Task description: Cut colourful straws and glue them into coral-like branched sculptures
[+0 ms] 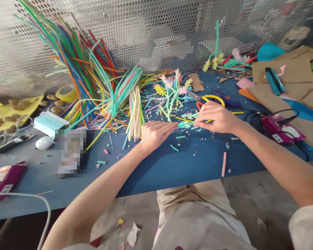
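Observation:
My left hand [154, 133] lies on the blue table [161, 166], fingers stretched out together, their tips touching a small teal pipe-cleaner piece [185, 123]. My right hand [217, 116] is closed in a pinch on the other end of that teal piece, with thin yellow strands under the fingers. Just behind both hands stands a branching pastel pipe-cleaner figure [172, 91] in teal, pink and yellow. Scissors with yellow and red handles [210, 99] lie right behind my right hand.
A big heap of coloured pipe cleaners [94, 80] leans on the perforated metal wall at the left. A face mask [49, 123], tape roll [66, 93] and blurred card [70, 151] lie left. Cardboard sheets [289, 80], a magenta device [281, 128] with cables sit right. Cut scraps litter the table.

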### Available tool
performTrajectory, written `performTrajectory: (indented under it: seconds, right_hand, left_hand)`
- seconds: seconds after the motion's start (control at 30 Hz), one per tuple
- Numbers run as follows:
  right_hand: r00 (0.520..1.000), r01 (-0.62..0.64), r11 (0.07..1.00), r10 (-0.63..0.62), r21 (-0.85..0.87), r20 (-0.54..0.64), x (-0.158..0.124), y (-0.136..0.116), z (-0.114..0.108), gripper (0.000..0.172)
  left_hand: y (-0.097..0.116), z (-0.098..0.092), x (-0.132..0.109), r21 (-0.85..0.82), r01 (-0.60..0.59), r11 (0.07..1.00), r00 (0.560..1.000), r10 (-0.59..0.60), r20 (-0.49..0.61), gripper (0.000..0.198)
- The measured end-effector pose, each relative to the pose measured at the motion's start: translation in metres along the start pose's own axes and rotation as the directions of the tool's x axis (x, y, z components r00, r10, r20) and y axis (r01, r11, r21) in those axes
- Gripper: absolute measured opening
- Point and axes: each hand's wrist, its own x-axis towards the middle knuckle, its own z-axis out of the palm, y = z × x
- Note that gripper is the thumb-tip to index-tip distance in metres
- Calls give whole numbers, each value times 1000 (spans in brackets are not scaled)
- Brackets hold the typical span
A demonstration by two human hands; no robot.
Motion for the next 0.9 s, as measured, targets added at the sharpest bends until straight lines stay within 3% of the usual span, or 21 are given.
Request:
performTrajectory:
  seconds: [0.43, 0.63, 0.9]
  right_hand:
    - [999, -46, 999, 46, -17, 11, 1, 1, 9, 17]
    - [993, -120, 992, 119, -27, -19, 4, -2, 12, 18]
    - [968, -252, 966, 251, -51, -23, 8, -11, 10, 24]
  left_hand:
    - [-2, -4, 2, -22, 16, 1000, 998, -15, 58, 17]
    - [-5, 0, 0, -61, -17, 998, 999, 19, 26, 17]
    - [-7, 1, -1, -26, 187, 982, 982, -186, 12, 19]
